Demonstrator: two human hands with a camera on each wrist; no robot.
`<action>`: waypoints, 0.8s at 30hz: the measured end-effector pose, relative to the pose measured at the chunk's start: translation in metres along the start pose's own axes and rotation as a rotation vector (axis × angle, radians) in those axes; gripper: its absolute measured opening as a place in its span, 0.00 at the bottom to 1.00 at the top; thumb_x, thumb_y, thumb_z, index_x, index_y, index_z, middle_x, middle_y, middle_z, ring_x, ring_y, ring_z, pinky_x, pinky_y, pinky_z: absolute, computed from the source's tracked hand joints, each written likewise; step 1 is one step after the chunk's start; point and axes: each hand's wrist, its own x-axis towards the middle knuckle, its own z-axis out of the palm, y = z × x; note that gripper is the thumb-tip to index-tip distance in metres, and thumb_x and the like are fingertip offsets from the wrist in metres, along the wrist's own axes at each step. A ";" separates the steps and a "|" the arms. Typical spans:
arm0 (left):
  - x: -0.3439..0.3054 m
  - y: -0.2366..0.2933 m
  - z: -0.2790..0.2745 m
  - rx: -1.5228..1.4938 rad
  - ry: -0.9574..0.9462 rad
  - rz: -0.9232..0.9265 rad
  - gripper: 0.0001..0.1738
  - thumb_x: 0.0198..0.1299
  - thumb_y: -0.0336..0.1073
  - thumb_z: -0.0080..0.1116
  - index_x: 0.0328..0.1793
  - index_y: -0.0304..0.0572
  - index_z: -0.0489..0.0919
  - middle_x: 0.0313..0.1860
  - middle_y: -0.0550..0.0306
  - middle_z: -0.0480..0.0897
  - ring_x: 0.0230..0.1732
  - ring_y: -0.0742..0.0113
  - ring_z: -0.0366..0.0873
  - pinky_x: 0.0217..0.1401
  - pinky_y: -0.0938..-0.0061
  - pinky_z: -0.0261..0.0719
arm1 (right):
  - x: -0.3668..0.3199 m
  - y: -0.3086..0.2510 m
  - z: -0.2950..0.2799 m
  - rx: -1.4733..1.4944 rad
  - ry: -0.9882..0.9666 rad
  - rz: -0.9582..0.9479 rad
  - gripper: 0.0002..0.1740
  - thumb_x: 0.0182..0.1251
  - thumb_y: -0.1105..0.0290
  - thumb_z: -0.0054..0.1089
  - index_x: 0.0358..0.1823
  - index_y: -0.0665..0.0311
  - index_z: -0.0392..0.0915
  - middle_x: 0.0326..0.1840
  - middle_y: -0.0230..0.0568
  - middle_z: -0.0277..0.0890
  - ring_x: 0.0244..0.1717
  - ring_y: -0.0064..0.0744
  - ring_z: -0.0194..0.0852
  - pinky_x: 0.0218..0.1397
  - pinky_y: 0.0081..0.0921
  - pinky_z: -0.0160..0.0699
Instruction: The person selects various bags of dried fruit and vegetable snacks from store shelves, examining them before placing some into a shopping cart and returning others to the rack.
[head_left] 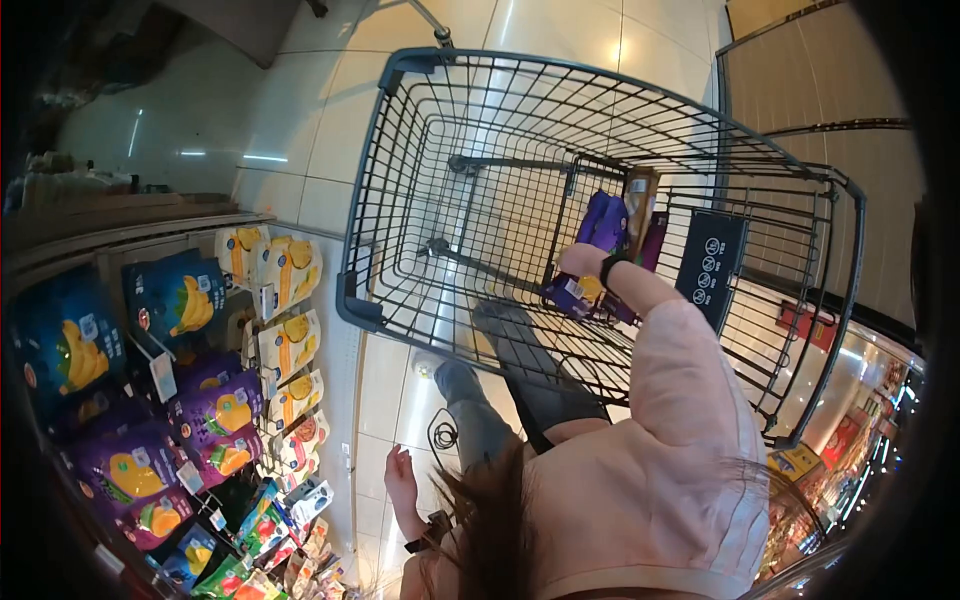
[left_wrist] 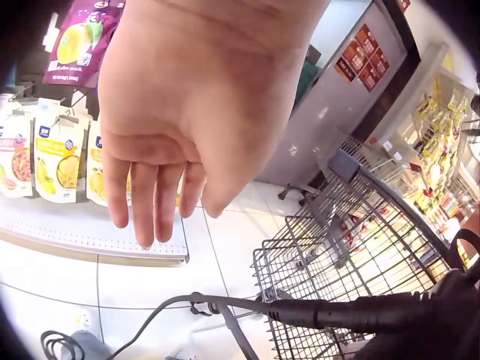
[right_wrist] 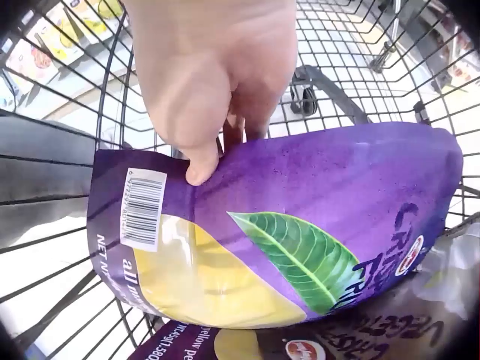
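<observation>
The wire cart (head_left: 358, 310) stands before me, beside the shelf (left_wrist: 90, 240) of fruit pouches. Inside it, at the end nearest me, my right hand (right_wrist: 217, 75) pinches the purple pouch (right_wrist: 315, 217) by its top edge, thumb on the front. It is held over what seems to be a second pouch (right_wrist: 337, 341). My left hand (left_wrist: 187, 112) hangs at my side, fingers relaxed, holding nothing.

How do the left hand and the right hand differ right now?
The right hand pinches a purple pouch by its edge; the left hand holds nothing, its fingers straight and relaxed. The right hand reaches inside the cart; the left hand hangs outside it, near the shelf of snack pouches. Both wrists wear a dark strap.
</observation>
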 end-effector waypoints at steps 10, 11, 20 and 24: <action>-0.025 0.096 -0.045 0.232 0.154 0.322 0.15 0.60 0.34 0.46 0.49 0.32 0.72 0.42 0.45 0.78 0.44 0.61 0.76 0.47 0.74 0.72 | -0.144 -0.109 -0.246 0.618 1.274 0.256 0.04 0.53 0.76 0.52 0.29 0.69 0.73 0.31 0.45 0.70 0.36 0.41 0.68 0.38 0.29 0.67; -0.029 0.102 -0.051 0.223 0.161 0.342 0.15 0.60 0.34 0.45 0.49 0.32 0.72 0.42 0.45 0.78 0.44 0.61 0.76 0.47 0.75 0.72 | -0.158 -0.136 -0.260 0.657 1.359 0.216 0.04 0.52 0.76 0.52 0.29 0.69 0.73 0.32 0.45 0.70 0.36 0.41 0.68 0.38 0.28 0.67; -0.063 0.116 -0.127 -0.111 0.273 0.638 0.18 0.61 0.31 0.41 0.57 0.33 0.66 0.55 0.49 0.70 0.58 0.62 0.65 0.59 0.72 0.61 | -0.189 -0.378 -0.298 0.701 1.527 -0.360 0.05 0.49 0.79 0.53 0.29 0.71 0.70 0.37 0.46 0.71 0.40 0.42 0.70 0.43 0.28 0.68; -0.085 0.118 -0.146 -0.289 0.409 0.884 0.20 0.59 0.32 0.44 0.57 0.32 0.65 0.53 0.51 0.71 0.55 0.61 0.68 0.56 0.72 0.65 | -0.171 -0.438 -0.280 1.025 1.180 -0.650 0.08 0.55 0.76 0.52 0.36 0.70 0.71 0.35 0.43 0.71 0.39 0.32 0.71 0.42 0.23 0.69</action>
